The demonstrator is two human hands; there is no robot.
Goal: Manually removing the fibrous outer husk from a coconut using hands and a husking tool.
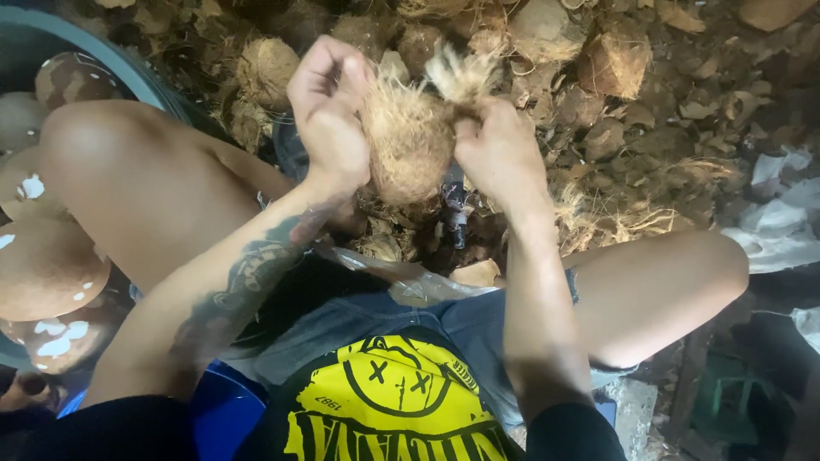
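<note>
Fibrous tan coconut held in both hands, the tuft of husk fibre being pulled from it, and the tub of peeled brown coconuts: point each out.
Fibrous tan coconut (408, 141): head view, middle of its hairy side.
Tuft of husk fibre (459, 75): head view, frayed end above the right hand.
Tub of peeled brown coconuts (128, 68): head view, grey-blue rim.

i see my own body from up top. i wear a black shirt (389, 410) with a big yellow picture on the front, a round face with crosses for eyes. the sleeves are black too. my shorts (359, 320) are grey-blue denim and stop above the knees. my legs are bare. my left forearm (248, 282) has dark tattoos running along it. my left hand (329, 115) and right hand (500, 154) are bare, no gloves, no rings.
</note>
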